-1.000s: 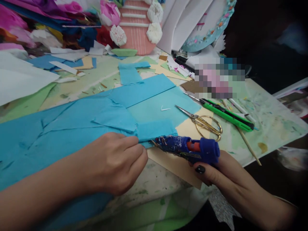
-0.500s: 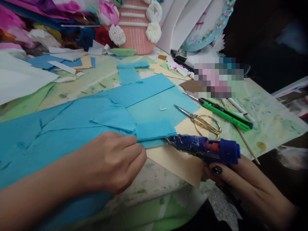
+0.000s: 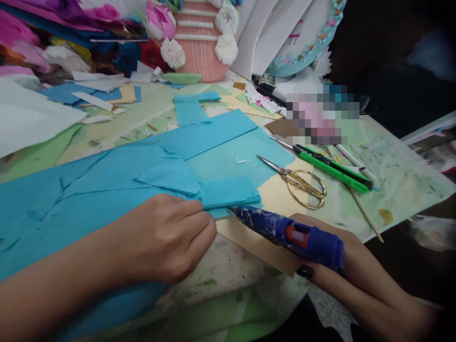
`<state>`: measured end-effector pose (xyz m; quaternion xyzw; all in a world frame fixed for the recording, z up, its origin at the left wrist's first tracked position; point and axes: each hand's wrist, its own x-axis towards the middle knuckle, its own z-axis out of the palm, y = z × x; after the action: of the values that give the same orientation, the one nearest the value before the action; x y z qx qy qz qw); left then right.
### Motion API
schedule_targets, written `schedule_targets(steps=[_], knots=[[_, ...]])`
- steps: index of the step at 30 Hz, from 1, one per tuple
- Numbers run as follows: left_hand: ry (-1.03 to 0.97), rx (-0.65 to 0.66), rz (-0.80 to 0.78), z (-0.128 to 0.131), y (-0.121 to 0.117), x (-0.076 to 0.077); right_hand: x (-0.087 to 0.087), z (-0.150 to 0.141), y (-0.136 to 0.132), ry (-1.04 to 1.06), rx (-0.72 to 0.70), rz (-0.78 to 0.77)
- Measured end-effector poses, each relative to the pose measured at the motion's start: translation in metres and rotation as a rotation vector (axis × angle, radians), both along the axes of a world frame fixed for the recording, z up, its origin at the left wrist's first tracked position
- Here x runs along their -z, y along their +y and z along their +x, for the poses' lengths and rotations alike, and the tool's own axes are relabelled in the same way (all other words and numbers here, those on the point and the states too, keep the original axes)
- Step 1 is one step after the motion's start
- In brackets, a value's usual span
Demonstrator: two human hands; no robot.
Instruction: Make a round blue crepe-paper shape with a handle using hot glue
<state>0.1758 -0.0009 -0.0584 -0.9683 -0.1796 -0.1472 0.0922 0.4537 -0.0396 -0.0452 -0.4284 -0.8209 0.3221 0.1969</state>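
Near left, the left hand [image 3: 171, 242] rests curled on blue crepe paper [image 3: 107, 173]; I can't tell whether its fingers pinch any. Near right, the right hand [image 3: 356, 270] is wrapped around the glue gun [image 3: 265, 224], nozzle by the near edge of the folded strip [image 3: 230, 191]. I'd want the paper flat, the glue thin. The nozzle now sits farther left than half a second ago.

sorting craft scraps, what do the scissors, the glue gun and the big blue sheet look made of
Scissors: apparently metal; shiny silver blades, gold-toned handles.
Glue gun: probably plastic; smooth-looking, solid blue body with whitish strings.
Big blue sheet: seemingly matte crepe or tissue paper, by its soft creases; thin fabric is possible.
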Motion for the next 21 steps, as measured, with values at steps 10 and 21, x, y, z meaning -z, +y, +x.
schedule_targets(steps=[10,21], knots=[[-0.031,-0.011,0.014,0.000,0.000,-0.002,0.006,-0.018,0.002,-0.061,-0.171,0.152],[-0.001,-0.009,-0.012,-0.002,0.000,-0.003,0.021,-0.015,-0.008,-0.150,-0.131,0.419]])
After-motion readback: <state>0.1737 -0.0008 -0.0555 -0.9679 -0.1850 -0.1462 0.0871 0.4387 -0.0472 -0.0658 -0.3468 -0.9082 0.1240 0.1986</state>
